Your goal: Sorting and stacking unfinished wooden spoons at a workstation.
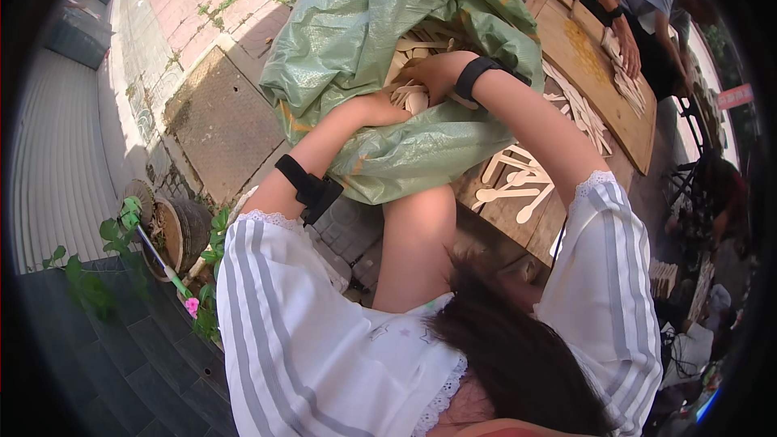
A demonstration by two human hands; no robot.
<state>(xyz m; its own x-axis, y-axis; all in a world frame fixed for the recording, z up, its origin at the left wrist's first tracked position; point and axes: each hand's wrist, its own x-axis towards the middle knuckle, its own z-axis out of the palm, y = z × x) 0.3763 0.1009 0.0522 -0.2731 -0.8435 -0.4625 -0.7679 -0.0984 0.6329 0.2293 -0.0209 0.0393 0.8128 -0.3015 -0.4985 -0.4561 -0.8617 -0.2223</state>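
A large green woven sack [340, 32] stands with its mouth folded wide, and flat wooden spoons [421, 47] lie inside. Both my arms reach into it. My left hand [384, 108] is closed round the near side of a small bunch of wooden spoons [413, 100]. From the right, my right hand [435, 74] curls over the same bunch, its fingers partly hidden by the spoons and the hand itself. The rounded spoon ends show between my hands. Black straps circle my left forearm and right wrist.
Right of the sack, a wooden table [506, 214] carries scattered wooden spoons [518, 186] and a raised wooden board [579, 40]. A co-worker's hand [626, 53] rests by spoons on that board. To the left stand a potted plant [182, 231] and a metal floor plate [218, 121].
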